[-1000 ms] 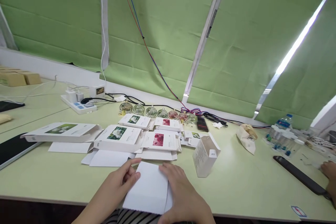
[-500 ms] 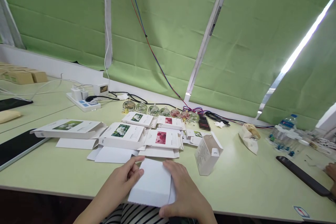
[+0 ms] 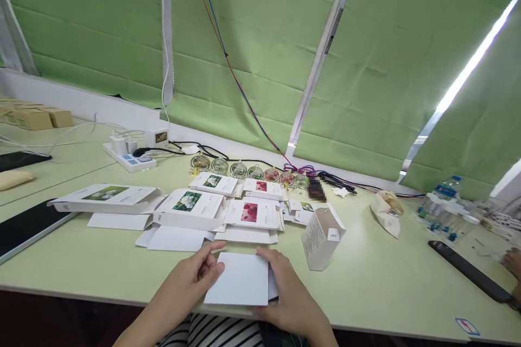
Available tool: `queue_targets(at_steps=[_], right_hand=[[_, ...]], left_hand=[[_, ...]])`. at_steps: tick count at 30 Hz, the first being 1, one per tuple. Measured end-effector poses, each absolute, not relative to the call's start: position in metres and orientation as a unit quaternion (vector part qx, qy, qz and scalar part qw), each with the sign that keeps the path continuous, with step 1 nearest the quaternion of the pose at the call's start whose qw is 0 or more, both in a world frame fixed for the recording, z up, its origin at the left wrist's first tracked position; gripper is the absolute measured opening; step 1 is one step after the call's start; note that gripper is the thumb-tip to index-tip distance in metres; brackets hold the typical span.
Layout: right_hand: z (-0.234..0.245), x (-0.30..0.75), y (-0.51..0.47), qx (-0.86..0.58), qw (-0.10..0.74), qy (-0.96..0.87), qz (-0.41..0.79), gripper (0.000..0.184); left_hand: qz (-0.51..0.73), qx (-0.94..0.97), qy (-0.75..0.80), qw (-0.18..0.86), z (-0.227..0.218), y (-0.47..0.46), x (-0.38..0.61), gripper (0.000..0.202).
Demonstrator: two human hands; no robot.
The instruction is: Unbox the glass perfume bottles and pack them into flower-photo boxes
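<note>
A blank white folded card (image 3: 240,279) is at the table's front edge, between my two hands. My left hand (image 3: 195,276) is closed at its left side, thumb on the upper left edge and fingers curled. My right hand (image 3: 287,293) grips the right side, fingers at the top corner and thumb at the bottom, with a second flap showing beside the palm. Just beyond lie several flattened white boxes with flower pictures, one with a white flower (image 3: 189,209) and one with a red picture (image 3: 252,214). An opened white box (image 3: 323,241) stands upright to the right.
Several round glass bottles (image 3: 239,169) line the back beside cables (image 3: 340,181). A power strip (image 3: 129,160) and a dark tablet (image 3: 30,230) are at left. At right are a paper bag (image 3: 386,214), clear jars (image 3: 448,219), a black phone-like object (image 3: 468,271) and another person's hand (image 3: 513,263).
The white card has tilted and flattened, its front fold no longer facing me and its lower edge now straight. My right thumb has shifted slightly right; the left hand has barely moved.
</note>
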State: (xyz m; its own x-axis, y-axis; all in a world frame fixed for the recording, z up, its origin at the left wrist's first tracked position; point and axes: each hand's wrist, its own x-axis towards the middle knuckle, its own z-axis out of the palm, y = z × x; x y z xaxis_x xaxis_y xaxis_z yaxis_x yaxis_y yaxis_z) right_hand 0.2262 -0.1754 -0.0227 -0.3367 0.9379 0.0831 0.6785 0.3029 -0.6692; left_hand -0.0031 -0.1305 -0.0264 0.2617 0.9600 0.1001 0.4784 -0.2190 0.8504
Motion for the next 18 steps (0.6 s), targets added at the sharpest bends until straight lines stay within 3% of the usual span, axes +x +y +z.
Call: queue_targets(at_steps=[18], right_hand=[[-0.0269, 0.2296, -0.1747, -0.488, 0.264, -0.796, 0.244, 0.077]], left_hand=[[0.308, 0.717, 0.493, 0.385, -0.0294, -0.1307, -0.0059, 0.053]])
